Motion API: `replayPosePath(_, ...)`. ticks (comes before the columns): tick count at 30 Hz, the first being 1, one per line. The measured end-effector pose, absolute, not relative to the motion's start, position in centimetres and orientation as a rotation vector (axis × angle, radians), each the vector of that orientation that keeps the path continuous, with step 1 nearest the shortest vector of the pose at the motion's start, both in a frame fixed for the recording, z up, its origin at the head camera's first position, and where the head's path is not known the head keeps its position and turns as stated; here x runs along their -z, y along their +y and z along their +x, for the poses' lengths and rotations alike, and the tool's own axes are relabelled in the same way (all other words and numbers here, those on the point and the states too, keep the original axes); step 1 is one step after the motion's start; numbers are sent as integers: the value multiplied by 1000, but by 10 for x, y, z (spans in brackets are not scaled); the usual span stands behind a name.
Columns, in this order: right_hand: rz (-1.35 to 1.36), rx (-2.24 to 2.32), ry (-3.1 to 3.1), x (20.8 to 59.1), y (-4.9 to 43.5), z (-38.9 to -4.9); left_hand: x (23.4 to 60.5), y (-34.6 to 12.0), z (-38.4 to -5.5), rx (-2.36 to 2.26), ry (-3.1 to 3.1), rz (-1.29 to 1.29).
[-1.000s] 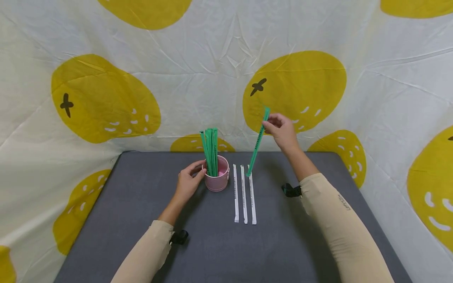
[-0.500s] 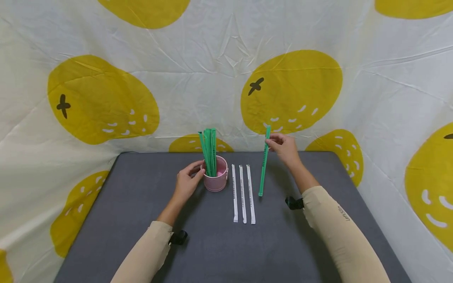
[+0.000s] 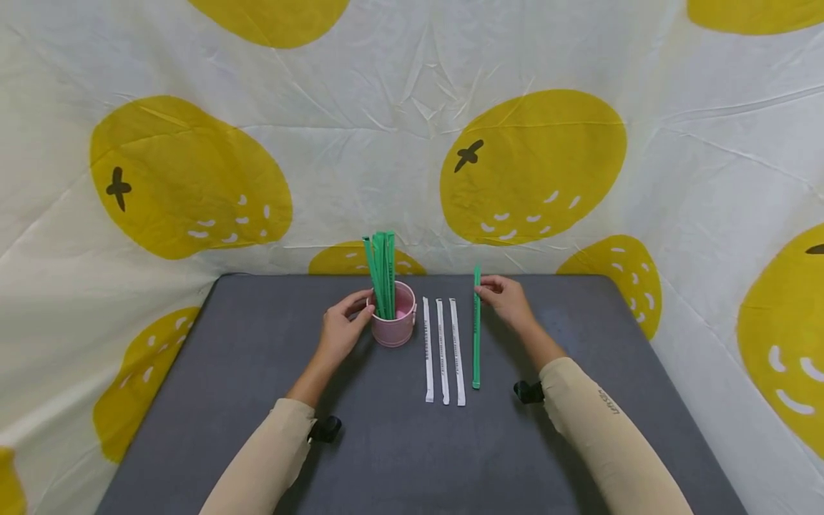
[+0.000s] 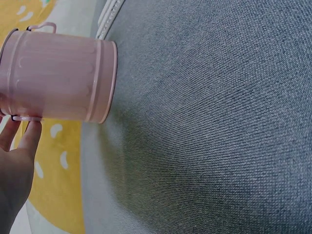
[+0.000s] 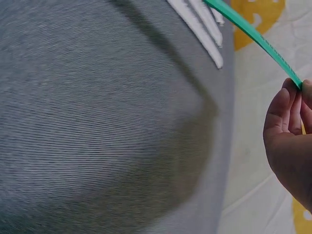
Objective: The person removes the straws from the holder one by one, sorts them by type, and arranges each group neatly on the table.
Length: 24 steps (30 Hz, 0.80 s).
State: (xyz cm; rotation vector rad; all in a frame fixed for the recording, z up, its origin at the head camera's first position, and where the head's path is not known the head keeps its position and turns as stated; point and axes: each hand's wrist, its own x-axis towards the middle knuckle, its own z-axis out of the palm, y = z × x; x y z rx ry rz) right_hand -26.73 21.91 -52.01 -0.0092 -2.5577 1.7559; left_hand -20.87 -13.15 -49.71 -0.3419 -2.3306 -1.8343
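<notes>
My right hand (image 3: 506, 300) pinches one green wrapped straw (image 3: 477, 336) near its far end. In the right wrist view this straw (image 5: 263, 41) hangs above the table, its shadow apart from it. Just left of it, three white wrapped straws (image 3: 442, 350) lie side by side. My left hand (image 3: 341, 330) holds the small pink bucket (image 3: 394, 332) by its left side, thumb and fingers at the side handle (image 4: 27, 118). Several green wrapped straws (image 3: 381, 275) stand in the bucket, leaning left; their lower ends are hidden.
A dark grey table (image 3: 399, 458) carries everything. Behind it hangs a white cloth (image 3: 360, 172) with large yellow fruit prints, close to the table's back edge. Black wrist cameras (image 3: 326, 429) show below both hands.
My right hand has come down and the green straw with it, turning from slanted to nearly parallel with the white straws, on their right. The left hand and the bucket stay in place.
</notes>
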Motion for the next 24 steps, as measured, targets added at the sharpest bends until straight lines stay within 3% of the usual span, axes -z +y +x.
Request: replayPosePath(24, -146, -1784, -2688, 558, 210, -258, 492, -131, -207, 1851, -2316, -349)
